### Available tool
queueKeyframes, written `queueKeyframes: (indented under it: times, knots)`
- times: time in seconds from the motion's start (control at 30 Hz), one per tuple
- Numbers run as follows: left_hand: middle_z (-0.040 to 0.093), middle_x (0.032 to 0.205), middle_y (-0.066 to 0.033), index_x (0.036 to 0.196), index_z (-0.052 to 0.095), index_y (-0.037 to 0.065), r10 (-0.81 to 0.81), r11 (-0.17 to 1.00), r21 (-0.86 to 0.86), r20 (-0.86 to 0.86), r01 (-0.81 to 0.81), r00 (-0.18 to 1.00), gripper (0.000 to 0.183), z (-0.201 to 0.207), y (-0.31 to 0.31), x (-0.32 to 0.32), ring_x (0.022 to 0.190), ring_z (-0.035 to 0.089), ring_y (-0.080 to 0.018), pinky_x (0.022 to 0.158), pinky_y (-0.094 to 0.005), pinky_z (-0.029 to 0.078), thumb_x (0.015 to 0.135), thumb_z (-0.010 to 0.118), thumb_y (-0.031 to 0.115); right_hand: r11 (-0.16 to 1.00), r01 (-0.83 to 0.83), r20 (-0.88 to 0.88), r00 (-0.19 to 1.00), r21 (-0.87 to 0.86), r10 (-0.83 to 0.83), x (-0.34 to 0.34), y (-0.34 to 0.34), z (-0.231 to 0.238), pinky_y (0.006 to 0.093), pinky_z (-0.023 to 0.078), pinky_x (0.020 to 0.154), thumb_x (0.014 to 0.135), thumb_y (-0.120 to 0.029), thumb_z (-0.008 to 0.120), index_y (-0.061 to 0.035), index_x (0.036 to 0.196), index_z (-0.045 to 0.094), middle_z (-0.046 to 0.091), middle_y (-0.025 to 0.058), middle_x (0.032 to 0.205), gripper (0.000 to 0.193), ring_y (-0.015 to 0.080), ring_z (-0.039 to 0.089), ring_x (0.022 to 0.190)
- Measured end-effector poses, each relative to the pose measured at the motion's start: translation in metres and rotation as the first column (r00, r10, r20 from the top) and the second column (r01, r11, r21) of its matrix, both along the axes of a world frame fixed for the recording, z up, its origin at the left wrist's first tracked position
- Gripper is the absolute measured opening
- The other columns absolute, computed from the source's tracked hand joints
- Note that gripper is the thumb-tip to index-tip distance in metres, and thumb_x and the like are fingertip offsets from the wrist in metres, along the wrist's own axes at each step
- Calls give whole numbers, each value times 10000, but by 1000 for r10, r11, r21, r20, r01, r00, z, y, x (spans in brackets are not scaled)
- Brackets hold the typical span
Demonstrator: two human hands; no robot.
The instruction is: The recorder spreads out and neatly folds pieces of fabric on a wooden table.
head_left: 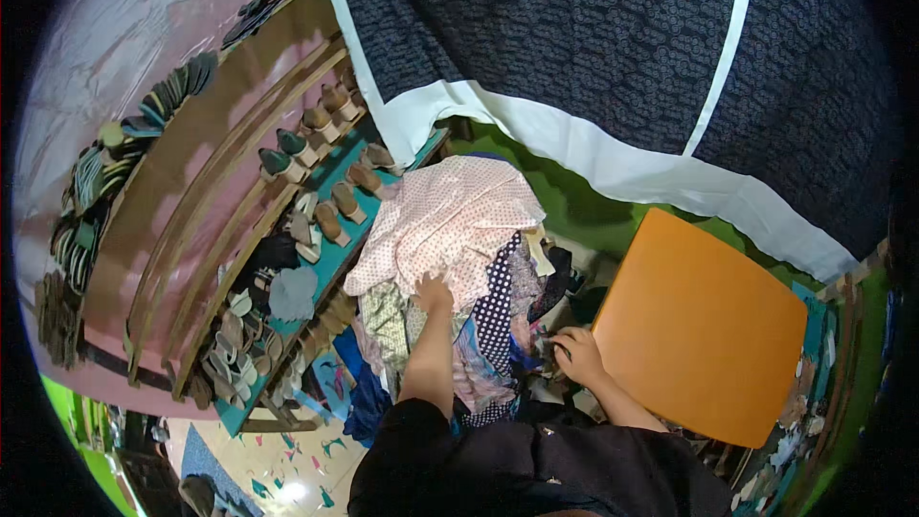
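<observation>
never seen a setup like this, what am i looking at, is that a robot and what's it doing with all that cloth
No robot here: these are a person's two bare hands. There is one picture, taken by a wide fisheye camera worn on the head and looking down, so straight edges bend toward the rim.

The left hand touches a pale pink dotted cloth on top of a heap of mixed fabrics, including a navy cloth with white dots. The right hand is at the heap's right side, near an orange panel. Whether either hand has a firm grip on something is unclear.

To the left stands a rack of shoes; a dark patterned cloth with white edging spreads across the top.
</observation>
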State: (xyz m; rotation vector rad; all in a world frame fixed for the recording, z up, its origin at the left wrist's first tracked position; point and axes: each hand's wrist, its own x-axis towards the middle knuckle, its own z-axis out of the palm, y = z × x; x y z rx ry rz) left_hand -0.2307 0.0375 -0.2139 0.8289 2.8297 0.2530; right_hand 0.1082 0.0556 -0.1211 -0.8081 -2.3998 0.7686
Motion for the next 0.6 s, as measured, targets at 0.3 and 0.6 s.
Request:
queueKeyframes:
  times: [0.3, 0.6]
  knots:
    - [575, 1034, -175, 1013, 548, 24, -70, 753, 656, 143, -42, 987, 244, 22, -19, 16, 1031, 505, -327, 850, -387, 391, 859, 401, 143, 967, 119, -28, 991, -226, -129, 13, -8, 1, 399, 408, 832, 713, -88, 556, -13, 961, 591, 557, 157, 974, 261, 342, 513, 936]
    - [571, 753, -113, 955, 517, -24, -701, 549, 836, 454, 10, 550, 221, 109, -115, 206, 725, 530, -134, 671, -296, 432, 898, 420, 166, 999, -39, -97, 995, -14, 38, -25, -39, 18, 439, 330, 945, 683, -126, 637, -33, 1132, 483, 467, 278, 1151, 484, 428, 462, 1067]
